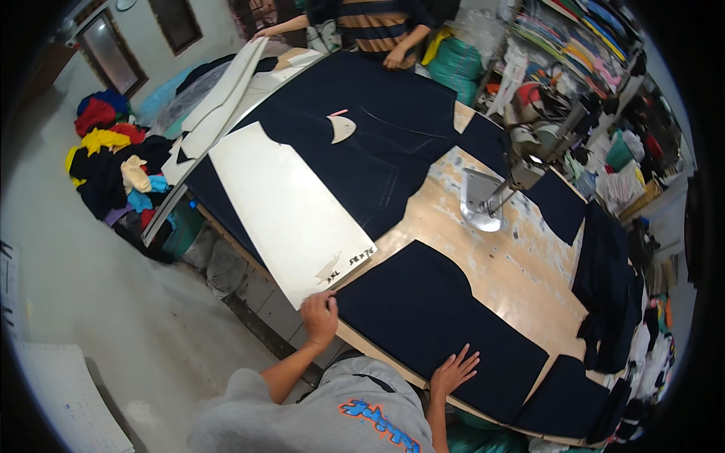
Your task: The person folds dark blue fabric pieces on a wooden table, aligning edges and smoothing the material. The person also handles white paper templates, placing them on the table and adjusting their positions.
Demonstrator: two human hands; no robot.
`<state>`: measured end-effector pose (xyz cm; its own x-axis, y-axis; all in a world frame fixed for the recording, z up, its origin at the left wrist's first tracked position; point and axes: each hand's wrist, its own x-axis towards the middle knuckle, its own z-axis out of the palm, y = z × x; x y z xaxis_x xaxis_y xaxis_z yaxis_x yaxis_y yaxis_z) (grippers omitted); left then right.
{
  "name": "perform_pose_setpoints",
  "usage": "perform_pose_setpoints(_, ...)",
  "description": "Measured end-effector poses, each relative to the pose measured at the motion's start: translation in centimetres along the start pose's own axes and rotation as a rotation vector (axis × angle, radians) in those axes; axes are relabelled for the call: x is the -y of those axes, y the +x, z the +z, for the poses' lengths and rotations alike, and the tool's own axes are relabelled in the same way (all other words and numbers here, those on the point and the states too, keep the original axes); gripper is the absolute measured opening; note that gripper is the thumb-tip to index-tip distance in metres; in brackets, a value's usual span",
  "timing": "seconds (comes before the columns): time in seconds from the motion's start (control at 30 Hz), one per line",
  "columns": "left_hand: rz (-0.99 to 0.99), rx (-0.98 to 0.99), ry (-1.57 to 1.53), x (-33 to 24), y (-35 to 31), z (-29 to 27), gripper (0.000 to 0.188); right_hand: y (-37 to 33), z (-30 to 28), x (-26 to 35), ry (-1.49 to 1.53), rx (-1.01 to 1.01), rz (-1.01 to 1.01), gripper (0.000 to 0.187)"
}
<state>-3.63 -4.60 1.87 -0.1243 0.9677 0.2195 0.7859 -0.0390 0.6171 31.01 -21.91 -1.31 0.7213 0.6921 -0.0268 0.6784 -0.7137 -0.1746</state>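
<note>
My left hand (320, 318) is closed at the near edge of a long white card pattern piece (276, 200), its fingers curled over the lower corner. The pattern lies on dark navy cloth (317, 106) that has faint chalk lines. My right hand (455, 371) rests flat, fingers spread, on a cut navy cloth panel (423, 309) along the table's near edge. The panel's left corner is beside my left hand. On the far cloth lie a small cream curved template (342, 130) and a thin pink stick (337, 113).
A fabric cutting machine with a metal base (482, 211) stands on the wooden table (529, 272). Across the table, a person in a striped top (377, 30) holds more white pattern pieces (219, 106). Cloth heaps (113, 151) lie left; loaded shelves (566, 45) stand right.
</note>
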Motion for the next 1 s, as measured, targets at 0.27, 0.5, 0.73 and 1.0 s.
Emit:
perform_pose_setpoints(0.27, -0.886, -0.336, -0.264, 5.5, 2.2, -1.9, 0.044, 0.4, -0.1, -0.2, 0.01, 0.05, 0.02, 0.056)
perform_pose_setpoints(0.5, -0.768, -0.148, -1.096, 3.3, 4.9, -5.6, 0.043, 2.2, -3.8, 3.3, 0.475, -0.042, -0.238, 0.043)
perform_pose_setpoints(0.73, -0.63, 0.343, -1.398, -8.3, 7.5, -12.1, 0.046, 1.6, -17.4, 18.1, 0.773, -0.087, -0.72, 0.061)
perform_pose_setpoints(1.0, -0.266, 0.944, -1.124, -14.8, -1.9, -11.5, 0.049, 2.0, -22.6, 19.4, 0.388, -0.067, -1.183, 0.051)
